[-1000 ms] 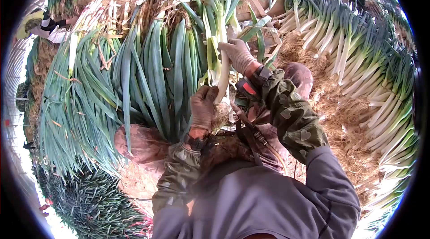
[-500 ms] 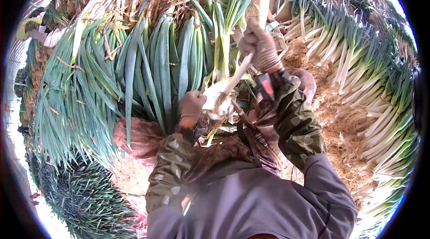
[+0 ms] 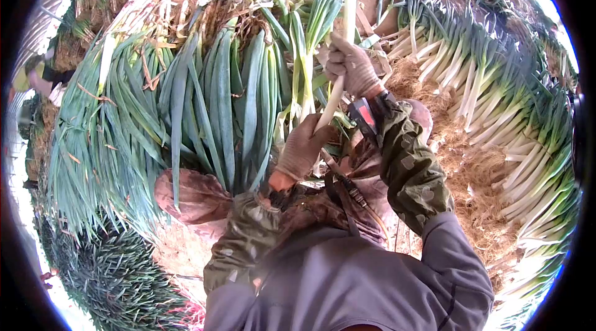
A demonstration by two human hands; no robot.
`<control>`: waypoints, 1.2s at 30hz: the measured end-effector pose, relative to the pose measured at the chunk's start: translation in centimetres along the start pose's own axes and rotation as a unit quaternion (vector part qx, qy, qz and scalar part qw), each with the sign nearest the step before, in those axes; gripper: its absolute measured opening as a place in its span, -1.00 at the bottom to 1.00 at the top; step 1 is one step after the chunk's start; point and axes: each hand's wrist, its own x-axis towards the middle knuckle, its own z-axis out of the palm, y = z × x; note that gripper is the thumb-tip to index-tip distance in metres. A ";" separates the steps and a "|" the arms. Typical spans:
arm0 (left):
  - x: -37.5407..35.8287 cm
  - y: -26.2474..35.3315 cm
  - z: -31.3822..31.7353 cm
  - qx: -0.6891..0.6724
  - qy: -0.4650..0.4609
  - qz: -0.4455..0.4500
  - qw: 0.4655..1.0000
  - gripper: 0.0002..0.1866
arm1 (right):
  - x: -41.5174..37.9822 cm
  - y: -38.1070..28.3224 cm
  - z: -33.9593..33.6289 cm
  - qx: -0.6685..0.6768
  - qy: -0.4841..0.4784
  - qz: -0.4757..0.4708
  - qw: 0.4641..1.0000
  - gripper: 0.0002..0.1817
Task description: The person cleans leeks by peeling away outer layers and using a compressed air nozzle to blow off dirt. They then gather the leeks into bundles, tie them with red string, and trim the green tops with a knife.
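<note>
A long leek [image 3: 349, 11] slants up and away, its pale stalk running between both gloved hands. My right hand [image 3: 352, 65] is closed around the stalk, below its green upper part. Lower down and to the left, my left hand [image 3: 302, 145] is closed at the stalk's bottom end, covering the root end. Just left of the hands lie green leek leaves [image 3: 251, 92] and a yellowish-green leek [image 3: 305, 70]. A hose-like tool [image 3: 354, 191] with a cord lies below my hands.
Unpeeled leeks [image 3: 118, 120] lie in a broad heap on the left. Leeks with white stalks and roots [image 3: 484, 114] line the right side. A dark green pile [image 3: 118, 275] stands at the lower left. Part of another person [image 3: 38, 76] shows at the far left edge.
My left hand has moved up and right from beside the pale root end onto it. My right hand and the leek have shifted slightly left. The person at the far left has moved outward.
</note>
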 end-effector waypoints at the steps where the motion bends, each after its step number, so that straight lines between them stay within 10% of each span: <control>1: -0.7 0.8 -0.2 -0.031 -0.012 -0.049 0.998 -0.64 | 0.8 0.6 -0.5 -0.016 -0.004 0.028 0.999 -0.65; 12: -8.2 -1.4 -3.8 0.326 -0.063 -0.045 0.942 -0.65 | 6.8 2.7 -9.4 -0.319 0.141 0.053 0.936 -0.65; 15: -0.8 -2.3 -3.0 0.445 -0.060 -0.272 0.851 -0.62 | 4.7 3.5 -7.2 -0.289 0.108 0.024 0.951 -0.59; 17: 1.0 -8.5 -2.3 0.469 -0.046 -0.135 0.872 -0.59 | 3.5 3.0 -6.6 -0.282 0.092 0.028 0.955 -0.59; 23: 2.0 -14.2 0.0 0.263 -0.010 -0.177 0.948 -0.58 | 3.2 1.8 -8.2 -0.195 0.043 0.025 0.980 -0.76; 27: 0.4 -6.4 -2.8 0.098 0.119 -0.044 0.987 -0.76 | 1.9 -2.0 -8.5 -0.096 -0.020 0.103 0.990 -0.81; 29: 1.0 -2.3 -4.1 0.060 0.111 -0.161 0.979 -0.72 | 0.5 -2.6 -7.0 -0.128 -0.006 0.053 0.990 -0.82; 30: 1.7 -2.7 -4.4 0.335 0.167 0.014 0.927 -0.69 | 1.0 -2.1 -6.6 -0.138 -0.005 0.027 0.990 -0.81; 36: 1.1 -3.8 -1.9 0.349 0.160 0.049 0.922 -0.67 | 0.9 -1.0 -5.3 -0.116 0.036 0.009 0.992 -0.72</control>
